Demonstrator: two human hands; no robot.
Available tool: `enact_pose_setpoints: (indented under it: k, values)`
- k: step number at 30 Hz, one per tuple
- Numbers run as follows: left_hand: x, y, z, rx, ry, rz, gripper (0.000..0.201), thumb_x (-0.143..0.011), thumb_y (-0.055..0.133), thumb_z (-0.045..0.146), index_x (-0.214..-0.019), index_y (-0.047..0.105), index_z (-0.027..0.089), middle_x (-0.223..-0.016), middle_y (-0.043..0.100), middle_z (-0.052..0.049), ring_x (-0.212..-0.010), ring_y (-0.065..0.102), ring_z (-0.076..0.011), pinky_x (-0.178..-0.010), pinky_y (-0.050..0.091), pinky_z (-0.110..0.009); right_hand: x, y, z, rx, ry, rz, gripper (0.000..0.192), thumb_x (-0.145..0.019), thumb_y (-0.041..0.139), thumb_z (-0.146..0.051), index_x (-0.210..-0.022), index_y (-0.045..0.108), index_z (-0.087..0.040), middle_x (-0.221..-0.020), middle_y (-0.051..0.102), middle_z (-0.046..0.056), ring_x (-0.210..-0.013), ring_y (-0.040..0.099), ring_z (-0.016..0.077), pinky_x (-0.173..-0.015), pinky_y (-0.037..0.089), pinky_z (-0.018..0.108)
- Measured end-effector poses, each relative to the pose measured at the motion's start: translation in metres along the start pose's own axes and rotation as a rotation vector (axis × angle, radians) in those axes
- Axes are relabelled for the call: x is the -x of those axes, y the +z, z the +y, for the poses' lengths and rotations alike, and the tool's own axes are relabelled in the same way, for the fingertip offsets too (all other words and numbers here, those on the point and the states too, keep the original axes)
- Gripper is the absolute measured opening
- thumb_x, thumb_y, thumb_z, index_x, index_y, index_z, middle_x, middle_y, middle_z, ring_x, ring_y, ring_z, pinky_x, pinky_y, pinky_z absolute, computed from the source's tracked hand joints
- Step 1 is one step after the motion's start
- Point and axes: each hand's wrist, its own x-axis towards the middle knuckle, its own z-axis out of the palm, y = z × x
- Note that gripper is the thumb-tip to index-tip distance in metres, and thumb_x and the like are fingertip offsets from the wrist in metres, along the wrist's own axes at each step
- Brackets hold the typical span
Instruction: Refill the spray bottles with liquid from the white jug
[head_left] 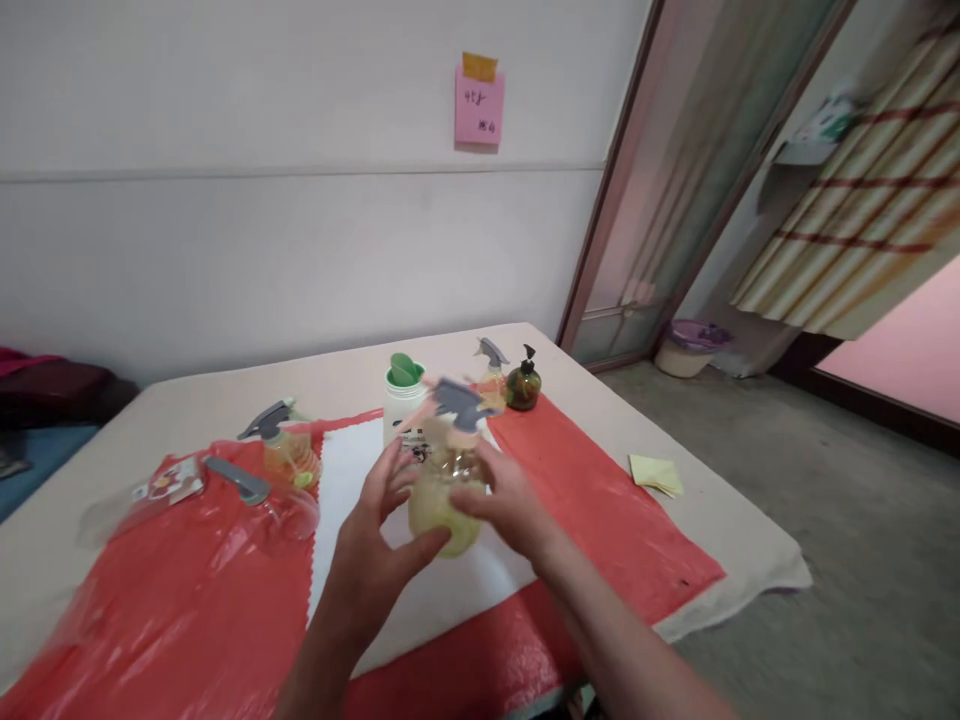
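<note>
Two bare hands meet around a round, clear spray bottle (433,508) with pale yellow contents and a grey spray head (459,402) blurred by motion, at the centre of the view above a white cloth (345,500). The right hand (504,497) is closed on the bottle's right side, fingers across its front; the left hand (379,550) curves around the left side, thumb in front, though whether it presses on the bottle cannot be told. The cloth lies on a red plastic sheet (600,500) spread over a pale table (720,520). Just behind the bottle stands a white tub (403,398) with a green scoop (403,370) in its mouth; a dark green pump bottle (523,387) is farther back on the right, and folded yellow paper (655,474) lies near the right edge
</note>
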Motion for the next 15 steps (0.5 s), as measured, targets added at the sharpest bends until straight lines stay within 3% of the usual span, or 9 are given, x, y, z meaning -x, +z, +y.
enact_pose_setpoints:
  k: [2, 4, 7, 9, 12, 15]
  values:
    - [0.0, -0.007, -0.004, 0.015, 0.009, 0.063, 0.067, -0.079, 0.073, 0.04, -0.14, 0.049, 0.029, -0.139, 0.06, -0.009, -0.12, 0.062, -0.0252, -0.101, 0.051, -0.041, -0.006, -0.023, 0.007, -0.086, -0.068, 0.149, 0.046, -0.071, 0.072, -0.038, -0.113, 0.064, -0.022, -0.106, 0.071, 0.003, -0.1, 0.064, 0.0247, -0.088, 0.048, 0.036]
    - [-0.001, -0.013, -0.008, -0.019, -0.032, 0.148, 0.049, -0.08, 0.071, 0.043, -0.125, 0.062, 0.025, -0.127, 0.069, -0.008, -0.111, 0.067, -0.0245, -0.098, 0.053, -0.041, -0.014, -0.047, 0.015, -0.089, -0.147, 0.377, 0.044, -0.075, 0.068, -0.044, -0.114, 0.065, -0.022, -0.11, 0.071, 0.005, -0.104, 0.064, 0.0259, -0.089, 0.048, 0.038]
    - [-0.003, -0.019, -0.012, -0.047, -0.105, 0.229, 0.04, -0.08, 0.069, 0.048, -0.112, 0.07, 0.023, -0.114, 0.074, -0.007, -0.103, 0.07, -0.0245, -0.09, 0.057, -0.04, -0.026, -0.08, 0.031, 0.057, -0.187, 0.686, 0.045, -0.076, 0.069, -0.048, -0.111, 0.064, -0.02, -0.11, 0.071, 0.008, -0.102, 0.063, 0.0262, -0.091, 0.048, 0.04]
    - [-0.005, -0.019, -0.013, -0.061, -0.129, 0.262, 0.038, -0.08, 0.068, 0.048, -0.108, 0.071, 0.023, -0.11, 0.076, -0.007, -0.1, 0.071, -0.0246, -0.087, 0.059, -0.039, -0.035, -0.097, 0.048, 0.219, -0.128, 0.821, 0.052, -0.072, 0.073, -0.05, -0.113, 0.062, -0.02, -0.11, 0.07, 0.008, -0.1, 0.063, 0.0256, -0.091, 0.048, 0.041]
    - [-0.006, -0.018, -0.015, -0.081, -0.126, 0.287, 0.034, -0.08, 0.068, 0.047, -0.104, 0.073, 0.024, -0.105, 0.077, -0.005, -0.097, 0.071, -0.0243, -0.083, 0.059, -0.038, -0.046, -0.114, 0.079, 0.387, -0.024, 0.899, 0.062, -0.07, 0.072, -0.054, -0.12, 0.057, -0.02, -0.112, 0.068, 0.009, -0.1, 0.062, 0.0251, -0.091, 0.047, 0.042]
    - [-0.007, -0.015, -0.018, -0.102, -0.103, 0.28, 0.031, -0.081, 0.068, 0.045, -0.103, 0.074, 0.024, -0.101, 0.077, -0.005, -0.094, 0.072, -0.0233, -0.082, 0.059, -0.037, -0.056, -0.119, 0.104, 0.445, 0.015, 0.887, 0.067, -0.068, 0.073, -0.054, -0.121, 0.055, -0.017, -0.113, 0.066, 0.012, -0.103, 0.059, 0.0263, -0.093, 0.044, 0.043]
